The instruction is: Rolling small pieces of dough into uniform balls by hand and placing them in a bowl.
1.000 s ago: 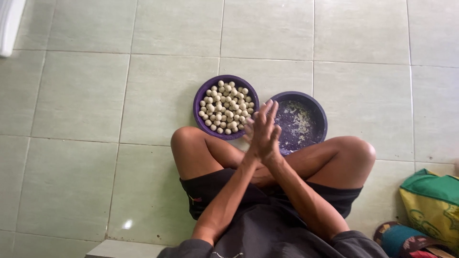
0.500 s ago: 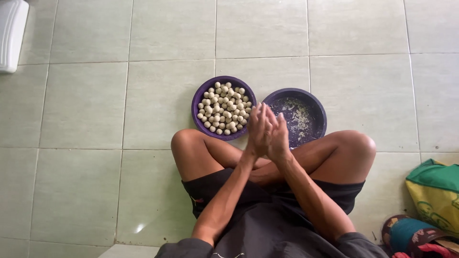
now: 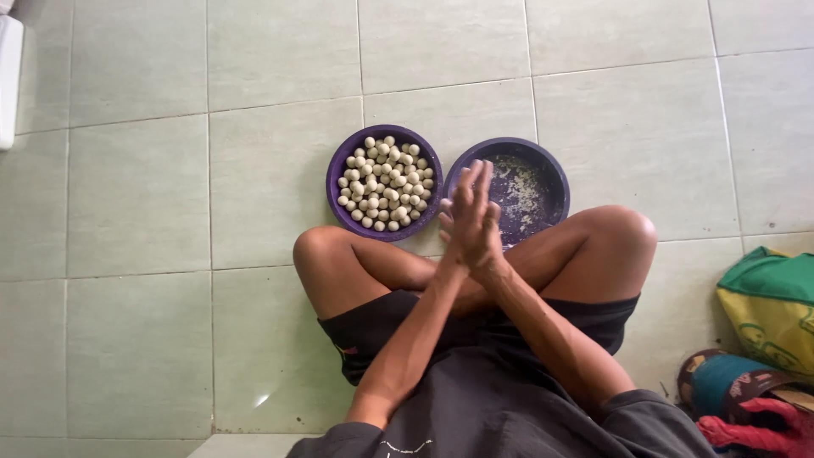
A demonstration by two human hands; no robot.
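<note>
I sit cross-legged on a pale green tiled floor. My left hand [image 3: 464, 202] and my right hand [image 3: 489, 244] are pressed flat together, palm to palm, fingers stretched out, above my shins. Whatever lies between the palms is hidden. Just beyond the hands stand two purple bowls, side by side and touching. The left bowl [image 3: 332, 182] holds several small pale round balls [image 3: 386, 182]. The right bowl [image 3: 560, 180] holds only pale crumbs and powder on its bottom; my fingertips overlap its near left rim.
A green and yellow bag [image 3: 767, 309] lies at the right edge, with a blue round container [image 3: 721, 380] and a red cloth [image 3: 746, 428] below it. A white object [image 3: 8, 80] sits at the top left edge. My knees [image 3: 318, 250] flank the bowls.
My palms have slid against each other, the fingers shifting from splayed to more aligned and upright. The bowls have not moved.
</note>
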